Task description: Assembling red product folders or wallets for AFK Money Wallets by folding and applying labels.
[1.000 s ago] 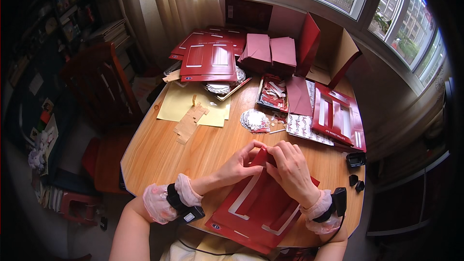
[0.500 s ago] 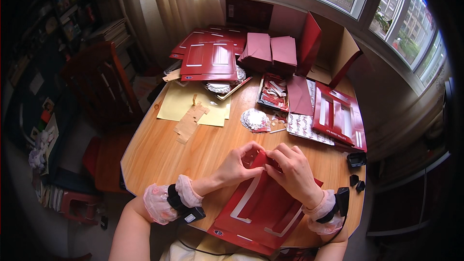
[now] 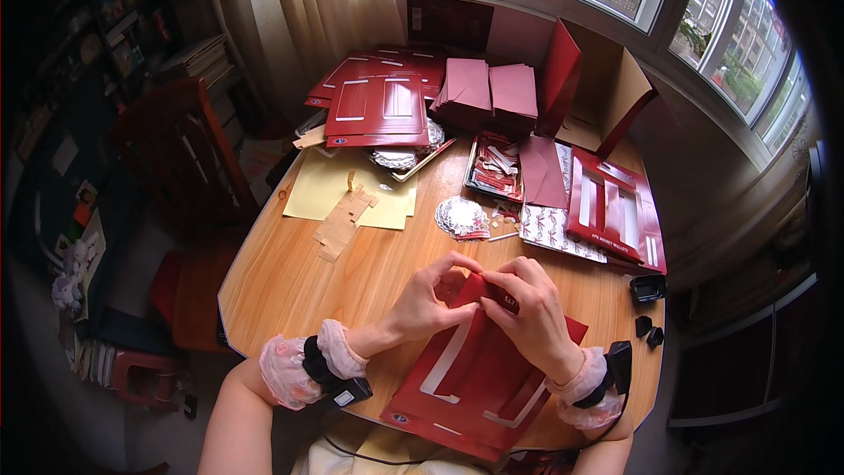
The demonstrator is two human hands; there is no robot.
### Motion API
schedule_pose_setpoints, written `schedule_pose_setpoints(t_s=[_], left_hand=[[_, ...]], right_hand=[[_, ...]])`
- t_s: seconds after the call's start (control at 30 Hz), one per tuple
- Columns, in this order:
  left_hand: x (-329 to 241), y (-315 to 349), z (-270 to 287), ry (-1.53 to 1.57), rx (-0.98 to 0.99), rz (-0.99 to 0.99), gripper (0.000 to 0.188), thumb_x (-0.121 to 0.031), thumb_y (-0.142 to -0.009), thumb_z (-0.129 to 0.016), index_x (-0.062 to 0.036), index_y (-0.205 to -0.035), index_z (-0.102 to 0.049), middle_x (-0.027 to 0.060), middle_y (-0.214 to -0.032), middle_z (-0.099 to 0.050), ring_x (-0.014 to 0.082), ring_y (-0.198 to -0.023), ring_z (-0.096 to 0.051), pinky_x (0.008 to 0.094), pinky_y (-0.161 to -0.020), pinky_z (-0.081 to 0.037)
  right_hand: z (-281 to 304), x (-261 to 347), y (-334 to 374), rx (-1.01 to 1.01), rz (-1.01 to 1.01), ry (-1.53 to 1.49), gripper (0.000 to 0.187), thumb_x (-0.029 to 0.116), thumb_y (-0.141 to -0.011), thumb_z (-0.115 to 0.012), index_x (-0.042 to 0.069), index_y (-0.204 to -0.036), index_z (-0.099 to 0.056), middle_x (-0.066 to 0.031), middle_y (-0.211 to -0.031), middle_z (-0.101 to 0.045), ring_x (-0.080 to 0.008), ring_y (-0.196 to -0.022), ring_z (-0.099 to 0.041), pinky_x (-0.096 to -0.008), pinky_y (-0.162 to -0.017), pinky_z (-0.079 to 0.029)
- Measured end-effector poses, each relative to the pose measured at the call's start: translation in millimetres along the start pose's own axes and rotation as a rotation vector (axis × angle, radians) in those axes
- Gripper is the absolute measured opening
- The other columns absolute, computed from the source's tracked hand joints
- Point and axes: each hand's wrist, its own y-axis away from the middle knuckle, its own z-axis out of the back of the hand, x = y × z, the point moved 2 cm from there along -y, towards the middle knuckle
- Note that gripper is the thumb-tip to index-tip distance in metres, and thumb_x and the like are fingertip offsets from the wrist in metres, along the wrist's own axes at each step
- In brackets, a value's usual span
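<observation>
A red cardboard box blank with cut-out windows lies near me at the table's front edge, its far end lifted. My left hand is closed on that far end, thumb and fingers pinching the edge from the left. From the right, my right hand grips the same raised edge, close to the left fingertips. The exact fold between the fingers is partly hidden. Just beyond lies a pile of round scalloped paper pieces, with small scraps beside it.
Stacked red blanks, pink envelope stacks and an open cardboard box stand at the back. A tray of red strips is mid-table. Tan tape lies on yellow sheets. Small black pieces sit by the right edge.
My right hand has shifted slightly and more of a dark red flap shows beneath its fingers. Both hands keep their grip on the blank's far edge.
</observation>
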Motion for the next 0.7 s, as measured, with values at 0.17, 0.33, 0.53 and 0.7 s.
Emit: schedule_pose_setpoints(t_s=[0.17,0.33,0.53,0.7], left_hand=[[-0.7,0.2,-1.2,0.044,0.0,-0.036,0.042,0.0,-0.082,-0.07,-0.0045,-0.119,-0.05,0.0049,-0.094,-0.068,0.0077,-0.086,-0.064,0.0212,-0.073,-0.051],[-0.4,-0.1,0.3,-0.015,0.004,-0.029,0.041,-0.003,-0.081,-0.071,-0.0052,-0.115,-0.05,0.0054,-0.094,-0.068,0.0075,-0.087,-0.064,0.021,-0.071,-0.051],[3.2,0.9,1.1,-0.014,0.014,-0.051,0.038,-0.002,-0.08,-0.071,-0.0056,-0.112,-0.05,0.0045,-0.091,-0.067,0.0069,-0.083,-0.063,0.0209,-0.069,-0.05],[-0.2,1.0,0.4,-0.028,0.02,-0.046,0.038,-0.002,-0.08,-0.071,-0.0059,-0.112,-0.05,0.0045,-0.09,-0.066,0.0066,-0.082,-0.063,0.0206,-0.069,-0.05]], right_hand=[[-0.9,-0.7,1.7,-0.035,0.012,0.03,0.032,0.007,-0.068,-0.077,0.001,-0.098,-0.067,-0.0117,-0.086,-0.06,-0.03,-0.081,-0.059,-0.038,-0.07,-0.049],[0.8,3.3,3.3,-0.05,-0.02,0.129,0.029,0.009,-0.066,-0.079,0.001,-0.091,-0.066,-0.0112,-0.084,-0.059,-0.0296,-0.079,-0.058,-0.0384,-0.069,-0.048],[1.6,0.7,4.7,-0.013,-0.008,0.105,0.025,0.013,-0.071,-0.077,0.001,-0.088,-0.063,-0.0109,-0.084,-0.056,-0.0293,-0.079,-0.056,-0.0396,-0.071,-0.047],[1.9,-0.3,3.5,-0.03,-0.028,0.063,0.026,0.009,-0.067,-0.079,0.001,-0.087,-0.065,-0.0102,-0.081,-0.057,-0.0284,-0.077,-0.058,-0.0371,-0.067,-0.048]])
